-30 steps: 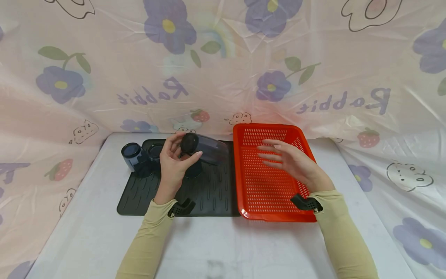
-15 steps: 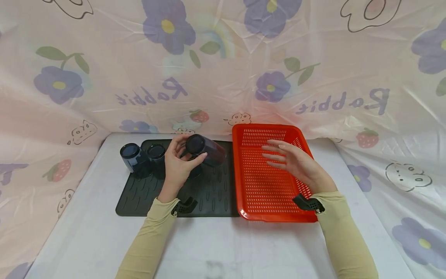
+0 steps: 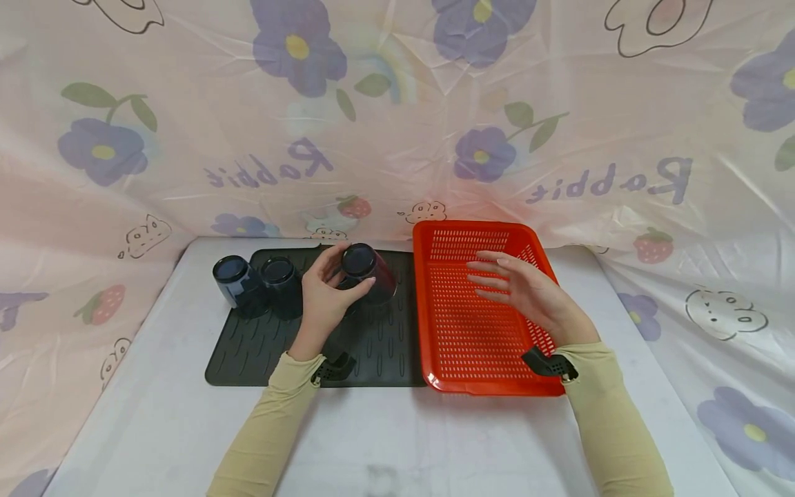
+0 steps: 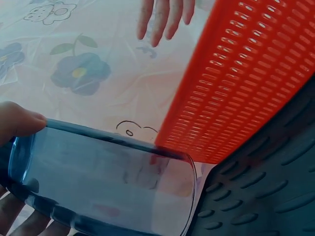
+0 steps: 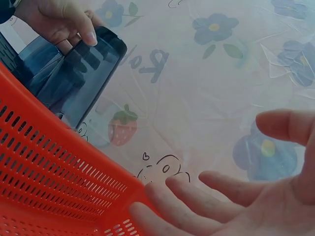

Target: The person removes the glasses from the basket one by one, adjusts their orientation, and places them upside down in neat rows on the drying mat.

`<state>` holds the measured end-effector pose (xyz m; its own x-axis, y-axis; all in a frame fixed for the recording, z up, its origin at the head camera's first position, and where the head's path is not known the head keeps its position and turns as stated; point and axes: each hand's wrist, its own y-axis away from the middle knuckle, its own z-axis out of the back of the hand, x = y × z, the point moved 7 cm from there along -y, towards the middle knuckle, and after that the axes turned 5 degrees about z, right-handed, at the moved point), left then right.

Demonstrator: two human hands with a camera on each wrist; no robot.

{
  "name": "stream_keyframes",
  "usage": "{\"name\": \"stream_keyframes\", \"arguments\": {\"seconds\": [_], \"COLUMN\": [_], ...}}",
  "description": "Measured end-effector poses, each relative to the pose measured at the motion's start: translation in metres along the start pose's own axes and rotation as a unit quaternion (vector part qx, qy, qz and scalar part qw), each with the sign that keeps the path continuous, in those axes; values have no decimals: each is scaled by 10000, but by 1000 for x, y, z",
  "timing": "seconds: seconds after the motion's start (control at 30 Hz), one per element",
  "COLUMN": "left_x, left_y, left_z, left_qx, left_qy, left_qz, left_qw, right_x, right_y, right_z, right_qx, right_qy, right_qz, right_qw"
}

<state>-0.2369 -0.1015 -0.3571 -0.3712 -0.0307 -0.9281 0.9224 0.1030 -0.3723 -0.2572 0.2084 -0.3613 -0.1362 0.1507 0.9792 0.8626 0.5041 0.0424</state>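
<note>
My left hand [image 3: 327, 300] grips a dark blue clear drinking glass [image 3: 371, 276] near its base, thumb on one side and fingers on the other. The glass is upside down and slightly tilted, over the right part of a dark grey drying mat [image 3: 388, 352]. In the left wrist view the glass [image 4: 108, 172] has its mouth toward the mat; whether its rim touches cannot be told. My right hand [image 3: 528, 290] hovers over the red basket [image 3: 425, 317], fingers spread and holding nothing. The right wrist view shows these fingers [image 5: 192, 206] beside the basket wall [image 5: 54, 152].
Two more upside-down glasses stand at the mat's left: an outer glass [image 3: 239, 283] and an inner glass [image 3: 281, 286]. Another glass is partly hidden behind my left hand. The patterned curtain [image 3: 397, 138] rises behind the white table [image 3: 397, 442].
The held glass has swung from lying sideways to nearly upright, mouth down, as my left hand moved slightly right. My right hand shifted a little to the right, still with nothing in it.
</note>
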Motion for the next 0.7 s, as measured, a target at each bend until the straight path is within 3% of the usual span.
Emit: {"name": "stream_keyframes", "arguments": {"seconds": [0.4,0.7], "left_x": [-3,7], "left_y": [5,9], "left_z": [-12,-22], "left_qx": [141,320], "left_qy": [-439,-607], "left_qz": [-212,67], "left_qw": [9987,9976], "right_x": [-3,-3], "right_y": [0,0], "right_z": [2,0], "right_qx": [-40,-17], "right_qy": [-15,-32], "right_qz": [-35,-59], "right_qw": [10000,10000]}}
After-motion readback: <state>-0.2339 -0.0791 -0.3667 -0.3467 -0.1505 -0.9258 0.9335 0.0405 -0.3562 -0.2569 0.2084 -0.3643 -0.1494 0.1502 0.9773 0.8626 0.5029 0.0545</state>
